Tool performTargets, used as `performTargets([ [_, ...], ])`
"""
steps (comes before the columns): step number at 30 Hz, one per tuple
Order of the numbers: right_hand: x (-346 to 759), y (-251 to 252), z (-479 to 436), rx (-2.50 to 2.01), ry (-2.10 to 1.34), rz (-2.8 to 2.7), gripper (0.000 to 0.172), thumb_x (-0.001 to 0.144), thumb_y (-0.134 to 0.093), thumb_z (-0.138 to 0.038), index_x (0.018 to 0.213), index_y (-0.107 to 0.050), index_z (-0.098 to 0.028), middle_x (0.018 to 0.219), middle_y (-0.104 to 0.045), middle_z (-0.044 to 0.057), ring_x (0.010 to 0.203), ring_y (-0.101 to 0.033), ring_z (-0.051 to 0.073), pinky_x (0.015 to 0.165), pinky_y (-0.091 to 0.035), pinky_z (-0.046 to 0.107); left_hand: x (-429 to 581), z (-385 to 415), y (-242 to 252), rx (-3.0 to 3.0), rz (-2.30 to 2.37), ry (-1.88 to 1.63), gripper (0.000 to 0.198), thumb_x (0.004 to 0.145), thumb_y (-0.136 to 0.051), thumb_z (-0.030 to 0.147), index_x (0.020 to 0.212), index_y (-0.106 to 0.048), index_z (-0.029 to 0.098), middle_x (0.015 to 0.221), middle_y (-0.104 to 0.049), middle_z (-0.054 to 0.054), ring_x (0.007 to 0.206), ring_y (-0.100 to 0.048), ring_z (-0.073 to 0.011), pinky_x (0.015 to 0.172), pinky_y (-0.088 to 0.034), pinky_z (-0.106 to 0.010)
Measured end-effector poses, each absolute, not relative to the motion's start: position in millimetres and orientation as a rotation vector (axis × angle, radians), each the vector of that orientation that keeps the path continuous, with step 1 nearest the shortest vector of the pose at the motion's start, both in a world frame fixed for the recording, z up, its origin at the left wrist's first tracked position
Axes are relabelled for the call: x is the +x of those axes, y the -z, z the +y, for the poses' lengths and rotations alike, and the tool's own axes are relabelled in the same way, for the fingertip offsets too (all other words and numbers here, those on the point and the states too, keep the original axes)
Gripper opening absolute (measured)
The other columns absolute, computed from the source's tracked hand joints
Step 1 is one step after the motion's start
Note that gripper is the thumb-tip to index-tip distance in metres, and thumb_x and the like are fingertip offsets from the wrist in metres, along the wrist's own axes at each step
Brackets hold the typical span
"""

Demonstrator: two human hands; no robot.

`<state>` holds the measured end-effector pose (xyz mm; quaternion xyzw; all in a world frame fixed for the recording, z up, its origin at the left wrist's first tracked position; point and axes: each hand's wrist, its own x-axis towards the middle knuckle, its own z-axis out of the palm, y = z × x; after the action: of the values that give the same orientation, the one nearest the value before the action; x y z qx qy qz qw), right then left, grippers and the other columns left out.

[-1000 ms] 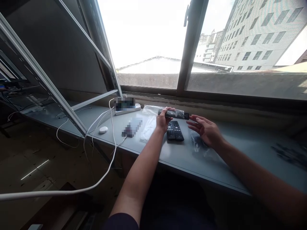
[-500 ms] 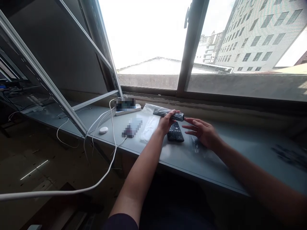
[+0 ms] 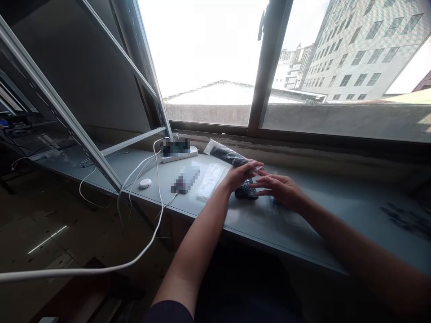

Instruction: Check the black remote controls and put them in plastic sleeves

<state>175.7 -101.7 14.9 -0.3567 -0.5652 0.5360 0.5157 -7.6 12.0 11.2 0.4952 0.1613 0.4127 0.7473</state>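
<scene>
My left hand (image 3: pixel 241 174) is closed around the near end of a black remote control (image 3: pixel 224 154) in a clear plastic bag (image 3: pixel 211 147). The bagged remote is held above the table, its far end pointing left toward the window. My right hand (image 3: pixel 278 188) meets the near end of the bag beside my left fingertips. Its fingers are stretched out and slightly apart; whether they press on the plastic is hard to see. Below both hands, black remotes (image 3: pixel 247 190) lie side by side, partly covered by the fingers. Flat clear plastic bags (image 3: pixel 210 179) rest left of them.
On the grey table (image 3: pixel 242 220) are a blurred-out phone-like item (image 3: pixel 185 180) on a cable, a round white device (image 3: pixel 145 183) and a power strip (image 3: pixel 183 154). A white cable (image 3: pixel 158 224) droops over the front edge. A metal frame (image 3: pixel 84 139) rises at left.
The bagged remote has tilted, and the bag's far end has lifted off the table side with it. My right hand has moved left, in to the bag's near end.
</scene>
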Motion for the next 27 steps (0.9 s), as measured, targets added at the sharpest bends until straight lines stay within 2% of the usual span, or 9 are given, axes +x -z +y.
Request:
performTargets([
  [2, 174, -16, -103, -0.88, -1.295, -1.412, 0.044, 0.093, -0.087, -0.065, 0.104, -0.093, -0.023, 0.127, -0.085, 0.017, 0.125, -0.079, 0.044, 0.099, -0.07, 0.062, -7, 8, -13, 1.138, 0.335, -0.792, 0.029, 0.093, -0.087, 0.035, 0.107, -0.083, 0.011, 0.115, -0.082, -0.017, 0.09, -0.074, -0.0182, 0.082, -0.056, -0.03],
  [8, 170, -20, -106, -0.897, -1.302, -1.438, 0.044, 0.093, -0.087, -0.065, 0.106, -0.093, -0.023, 0.123, -0.085, 0.017, 0.126, -0.078, 0.043, 0.097, -0.071, 0.059, -8, 5, -11, 1.223, 0.32, -0.67, 0.034, 0.104, -0.073, 0.038, 0.115, -0.083, 0.008, 0.116, -0.081, -0.02, 0.106, -0.074, -0.0295, 0.089, -0.056, -0.038],
  [10, 172, -20, -105, -0.881, -1.285, -1.374, 0.042, 0.093, -0.087, -0.063, 0.108, -0.092, -0.024, 0.12, -0.085, 0.016, 0.118, -0.081, 0.041, 0.089, -0.072, 0.054, -9, 9, -8, 1.23, 0.329, -0.692, 0.034, 0.103, -0.074, 0.04, 0.118, -0.082, 0.01, 0.128, -0.08, -0.02, 0.11, -0.073, -0.0285, 0.09, -0.056, -0.037],
  [13, 177, -21, -103, -0.884, -1.201, -1.29, 0.037, 0.096, -0.085, -0.059, 0.112, -0.09, -0.026, 0.13, -0.082, 0.013, 0.104, -0.083, 0.033, 0.08, -0.072, 0.046, -9, 15, -6, 1.233, 0.346, -0.746, 0.033, 0.101, -0.074, 0.042, 0.122, -0.082, 0.016, 0.144, -0.076, -0.015, 0.117, -0.071, -0.0243, 0.084, -0.052, -0.029],
  [16, 180, -23, -103, -0.924, -1.09, -1.239, 0.029, 0.099, -0.082, -0.054, 0.115, -0.09, -0.03, 0.137, -0.08, 0.01, 0.099, -0.08, 0.028, 0.074, -0.07, 0.04, -10, 19, -6, 1.219, 0.374, -0.802, 0.037, 0.098, -0.075, 0.044, 0.127, -0.082, 0.022, 0.148, -0.075, -0.011, 0.121, -0.069, -0.0212, 0.075, -0.046, -0.023],
  [18, 180, -22, -101, -0.933, -1.042, -1.227, 0.027, 0.098, -0.083, -0.053, 0.115, -0.089, -0.032, 0.139, -0.079, 0.008, 0.108, -0.079, 0.03, 0.081, -0.07, 0.043, -10, 20, -7, 1.21, 0.381, -0.831, 0.04, 0.098, -0.074, 0.047, 0.13, -0.082, 0.024, 0.149, -0.074, -0.009, 0.124, -0.069, -0.0212, 0.07, -0.042, -0.022],
  [20, 179, -20, -100, -0.918, -1.042, -1.25, 0.028, 0.098, -0.084, -0.053, 0.117, -0.089, -0.034, 0.144, -0.078, 0.007, 0.125, -0.075, 0.033, 0.099, -0.068, 0.049, -10, 19, -8, 1.214, 0.374, -0.846, 0.042, 0.097, -0.075, 0.047, 0.131, -0.082, 0.024, 0.151, -0.073, -0.009, 0.128, -0.068, -0.0219, 0.067, -0.039, -0.021],
  [23, 177, -17, -98, -0.859, -1.115, -1.311, 0.034, 0.097, -0.084, -0.056, 0.125, -0.088, -0.035, 0.149, -0.077, 0.006, 0.144, -0.067, 0.037, 0.121, -0.056, 0.059, -10, 17, -10, 1.239, 0.384, -0.837, 0.044, 0.096, -0.076, 0.047, 0.133, -0.083, 0.024, 0.153, -0.072, -0.009, 0.129, -0.067, -0.0241, 0.068, -0.041, -0.022],
  [27, 174, -18, -100, -0.799, -1.219, -1.387, 0.042, 0.099, -0.084, -0.055, 0.137, -0.084, -0.036, 0.156, -0.073, 0.006, 0.15, -0.063, 0.04, 0.125, -0.051, 0.065, -11, 10, -13, 1.278, 0.417, -0.772, 0.043, 0.094, -0.079, 0.049, 0.129, -0.085, 0.023, 0.15, -0.073, -0.012, 0.125, -0.07, -0.0283, 0.074, -0.049, -0.028],
])
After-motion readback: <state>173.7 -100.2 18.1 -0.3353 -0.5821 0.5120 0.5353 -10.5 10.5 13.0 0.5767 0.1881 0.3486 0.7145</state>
